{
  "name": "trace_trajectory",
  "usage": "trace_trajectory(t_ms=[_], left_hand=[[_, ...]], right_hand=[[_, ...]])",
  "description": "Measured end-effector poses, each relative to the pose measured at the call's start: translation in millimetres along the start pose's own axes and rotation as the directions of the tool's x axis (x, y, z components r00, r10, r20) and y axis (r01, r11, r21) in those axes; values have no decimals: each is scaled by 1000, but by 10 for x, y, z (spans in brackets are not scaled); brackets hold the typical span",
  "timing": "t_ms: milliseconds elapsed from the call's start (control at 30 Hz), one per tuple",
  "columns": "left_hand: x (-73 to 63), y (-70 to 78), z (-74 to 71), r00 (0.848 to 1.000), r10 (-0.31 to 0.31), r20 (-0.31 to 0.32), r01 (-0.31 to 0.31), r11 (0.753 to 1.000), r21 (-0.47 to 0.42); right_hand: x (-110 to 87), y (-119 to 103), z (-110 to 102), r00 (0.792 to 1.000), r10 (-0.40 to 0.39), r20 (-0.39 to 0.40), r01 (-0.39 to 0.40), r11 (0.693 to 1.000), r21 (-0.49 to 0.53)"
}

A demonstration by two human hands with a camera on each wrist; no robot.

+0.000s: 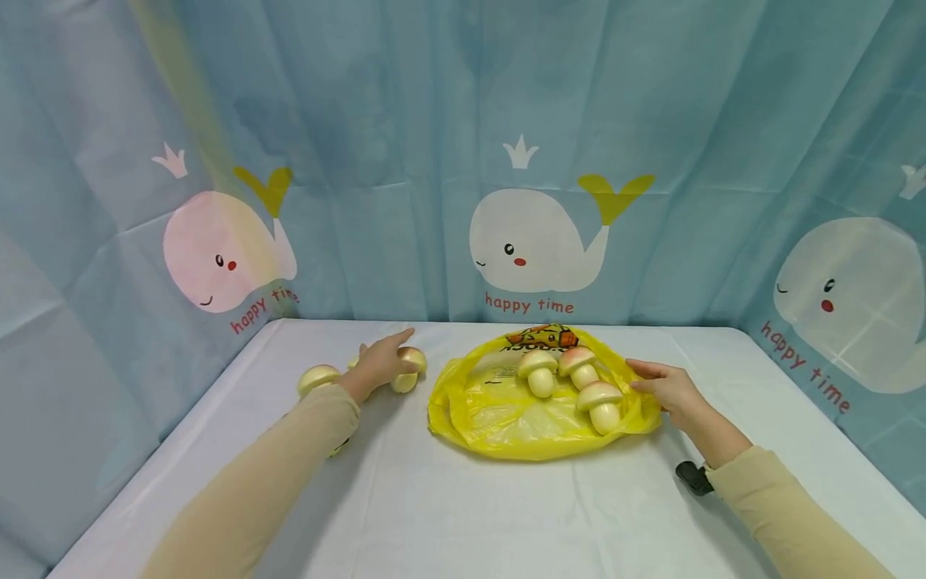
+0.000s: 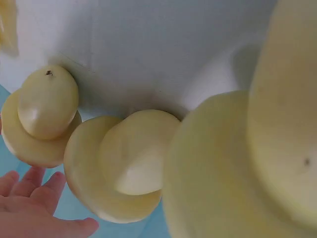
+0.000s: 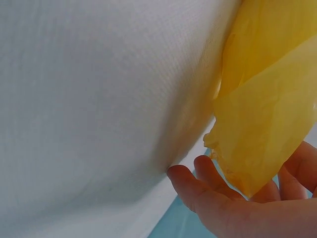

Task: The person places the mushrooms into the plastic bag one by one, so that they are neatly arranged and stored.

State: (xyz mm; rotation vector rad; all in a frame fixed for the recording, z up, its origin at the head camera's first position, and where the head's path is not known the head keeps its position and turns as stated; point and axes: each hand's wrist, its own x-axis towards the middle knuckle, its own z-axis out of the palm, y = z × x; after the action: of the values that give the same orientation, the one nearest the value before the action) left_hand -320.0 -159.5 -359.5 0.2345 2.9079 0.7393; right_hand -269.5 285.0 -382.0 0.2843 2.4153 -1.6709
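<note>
My left hand [image 1: 379, 366] reaches over a row of toy mushrooms with cream stems and pinkish caps, its fingers spread. One mushroom [image 1: 413, 360] lies by its fingertips, and another [image 1: 317, 378] lies left of the wrist. In the left wrist view the fingers are near the farthest mushroom [image 2: 47, 106], with the middle mushroom [image 2: 141, 158] and a large near one [image 2: 208, 168] beside it. A yellow plastic bag [image 1: 521, 442] lies spread open, with three mushrooms on it, among them one at the right [image 1: 602, 406]. My right hand [image 1: 673, 390] holds the bag's right edge between thumb and fingers.
The white-covered table [image 1: 463, 515] ends at a blue curtain [image 1: 391, 241] printed with whales. A black object [image 1: 693, 478] sits at the right sleeve's cuff. My left forearm [image 1: 268, 474] hides part of the table and something beneath it.
</note>
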Motion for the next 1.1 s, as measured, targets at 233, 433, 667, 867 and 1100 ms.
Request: trace_trajectory(t_ms=[233, 433, 667, 867, 1100], left_hand=[[11, -18, 34, 999, -20, -26, 21, 998, 51], [28, -69, 48, 998, -14, -58, 17, 999, 52], [56, -118, 53, 996, 17, -82, -17, 1000, -1], [22, -112, 33, 993, 26, -119, -39, 993, -108], [-71, -22, -27, 985, 72, -159, -99, 981, -168]], right_hand=[[2, -6, 18, 1000, 2, 3, -2, 1000, 9], [10, -3, 24, 1000, -5, 4, 5, 1000, 1], [20, 13, 21, 1000, -6, -1, 6, 1000, 2], [16, 16, 14, 1000, 1, -8, -1, 1000, 8], [8, 10, 12, 1000, -1, -11, 1, 1000, 5]])
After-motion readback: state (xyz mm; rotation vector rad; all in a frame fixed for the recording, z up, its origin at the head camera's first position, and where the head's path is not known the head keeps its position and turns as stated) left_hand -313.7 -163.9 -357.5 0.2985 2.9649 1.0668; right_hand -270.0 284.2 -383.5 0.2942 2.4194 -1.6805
